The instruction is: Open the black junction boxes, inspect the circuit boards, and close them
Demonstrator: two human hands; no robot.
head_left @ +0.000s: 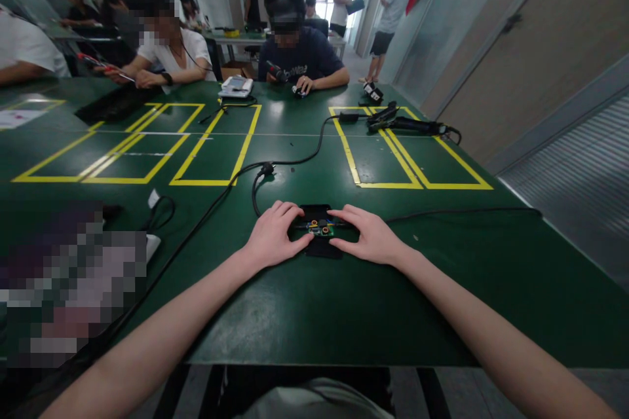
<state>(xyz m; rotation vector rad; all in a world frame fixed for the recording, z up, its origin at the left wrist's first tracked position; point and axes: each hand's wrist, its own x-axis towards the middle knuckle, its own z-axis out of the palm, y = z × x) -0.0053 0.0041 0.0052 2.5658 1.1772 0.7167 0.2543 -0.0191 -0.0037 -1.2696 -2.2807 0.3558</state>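
Observation:
A small green circuit board (322, 232) with copper-coloured coils lies between my two hands, low over the table. Behind it sits one black plastic case half (316, 211), and a second black piece (324, 249) lies on the near side. My left hand (275, 236) has its thumb and forefinger around the board's left end, the thumb on its near edge. At the right end, my right hand (373, 236) brackets the board with thumb and forefinger in the same way. Black cable runs off to both sides; its joins at the board are partly hidden by my fingers.
A black cable with a plug (266, 169) crosses the green table (275, 314). Yellow tape frames (388, 184) mark its far half. Black tools (407, 123) lie at the back right, a white device (236, 86) at the back. Co-workers sit opposite; a blurred-out object (93, 288) is at left.

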